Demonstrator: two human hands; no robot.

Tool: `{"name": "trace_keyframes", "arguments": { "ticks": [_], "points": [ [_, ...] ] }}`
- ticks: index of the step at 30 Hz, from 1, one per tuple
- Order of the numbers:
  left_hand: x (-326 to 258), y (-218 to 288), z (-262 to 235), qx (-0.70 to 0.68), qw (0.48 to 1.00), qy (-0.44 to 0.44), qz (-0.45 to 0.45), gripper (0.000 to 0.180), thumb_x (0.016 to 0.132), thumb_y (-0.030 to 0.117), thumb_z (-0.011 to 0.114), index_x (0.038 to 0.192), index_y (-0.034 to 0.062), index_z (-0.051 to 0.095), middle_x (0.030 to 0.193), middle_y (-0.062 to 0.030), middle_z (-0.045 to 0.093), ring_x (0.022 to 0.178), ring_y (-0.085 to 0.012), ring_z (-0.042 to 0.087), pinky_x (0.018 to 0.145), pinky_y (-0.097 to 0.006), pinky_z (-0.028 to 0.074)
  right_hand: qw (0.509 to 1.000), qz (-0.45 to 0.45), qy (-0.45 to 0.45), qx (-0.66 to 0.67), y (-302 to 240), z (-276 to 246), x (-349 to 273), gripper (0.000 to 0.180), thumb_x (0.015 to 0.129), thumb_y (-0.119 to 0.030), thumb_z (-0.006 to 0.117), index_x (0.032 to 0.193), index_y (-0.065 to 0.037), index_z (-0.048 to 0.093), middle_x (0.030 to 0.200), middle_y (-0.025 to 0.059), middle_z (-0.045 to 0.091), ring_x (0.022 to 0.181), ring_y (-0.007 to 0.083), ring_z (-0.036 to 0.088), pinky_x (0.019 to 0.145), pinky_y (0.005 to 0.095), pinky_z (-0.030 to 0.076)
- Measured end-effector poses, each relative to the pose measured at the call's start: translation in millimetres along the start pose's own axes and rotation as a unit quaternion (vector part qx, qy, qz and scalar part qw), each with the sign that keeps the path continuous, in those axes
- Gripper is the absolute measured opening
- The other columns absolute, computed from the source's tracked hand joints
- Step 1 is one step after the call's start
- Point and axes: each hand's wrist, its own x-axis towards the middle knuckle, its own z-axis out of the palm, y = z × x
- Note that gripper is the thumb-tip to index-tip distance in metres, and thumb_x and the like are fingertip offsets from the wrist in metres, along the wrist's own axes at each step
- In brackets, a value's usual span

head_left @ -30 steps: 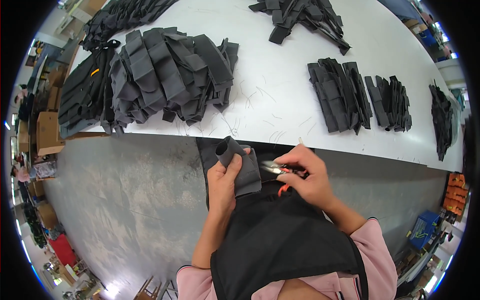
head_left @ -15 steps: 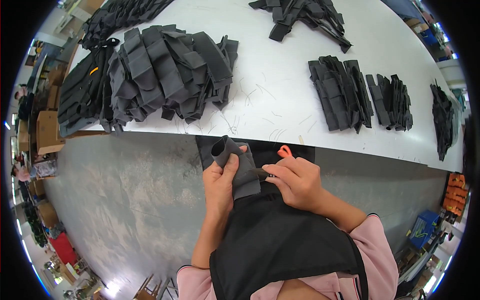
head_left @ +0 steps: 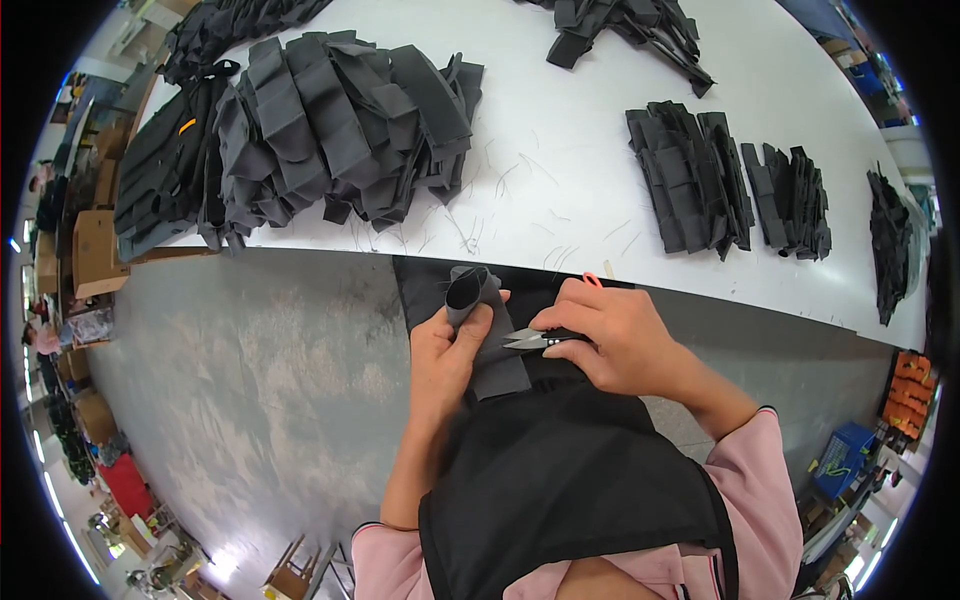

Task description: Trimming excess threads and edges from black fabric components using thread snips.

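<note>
1. Left hand (head_left: 447,352): yours, closed around a dark grey fabric strap piece (head_left: 483,330), thumb and fingers wrapped on it. The piece is held just off the near edge of the white table (head_left: 560,190), over your lap; its upper end curls into a loop above your fingers.
2. Right hand (head_left: 610,335): yours, closed on a pair of thread snips (head_left: 530,340). The metal blade tips point left and touch the fabric piece beside your left thumb. Whether the blades are parted, you cannot tell. A bit of orange handle (head_left: 591,280) shows above your knuckles.
3. Black apron (head_left: 570,480): worn over a pink sleeved top (head_left: 745,490), reaching up to the table's near edge beneath both hands.
4. Large heap of grey fabric pieces (head_left: 330,130): far left part of the table, reaching to its left edge.
5. Two stacks of black pieces (head_left: 690,175), (head_left: 795,200): right part of the table, side by side, just apart.
6. Further black pile (head_left: 630,30): far edge of the table.
7. Loose thread clippings (head_left: 520,210): scattered on the table's middle, toward the near edge.
8. Cardboard boxes (head_left: 90,250): on the floor beyond the table's left end.
</note>
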Motion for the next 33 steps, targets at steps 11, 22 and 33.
{"name": "trace_keyframes", "arguments": {
  "ticks": [11,22,33],
  "points": [
    [3,-4,-7,-0.001,0.999,-0.049,-0.015,0.029,0.09,0.023,0.058,0.106,-0.0001,0.064,0.093,-0.002,0.064,0.085,-0.0069,0.055,0.075,-0.021,0.044,0.994,0.017,-0.075,0.075,12,-8,14,0.019,0.071,-0.012,0.069,0.089,-0.008,0.062,0.078,0.0041,0.054,0.062,0.0235,0.055,0.055,0.0323,0.042],
    [8,-4,-4,-0.067,0.994,-0.034,-0.081,0.031,0.09,0.025,0.058,0.107,-0.0006,0.064,0.089,-0.0022,0.064,0.079,-0.0066,0.056,0.07,-0.021,0.045,0.984,-0.104,0.128,-0.067,-1,26,-9,0.024,0.067,-0.007,0.07,0.091,-0.008,0.064,0.076,0.0015,0.055,0.061,0.0159,0.053,0.053,0.0276,0.04],
    [4,-8,-4,-0.095,0.992,-0.05,-0.065,0.031,0.089,0.024,0.06,0.108,-0.0004,0.063,0.095,-0.0044,0.065,0.083,-0.008,0.057,0.073,-0.021,0.046,0.822,0.164,-0.039,0.544,3,33,-7,0.02,0.074,0.001,0.067,0.093,-0.001,0.06,0.084,0.0041,0.051,0.074,0.0097,0.056,0.064,0.0233,0.042]
  ]
}}
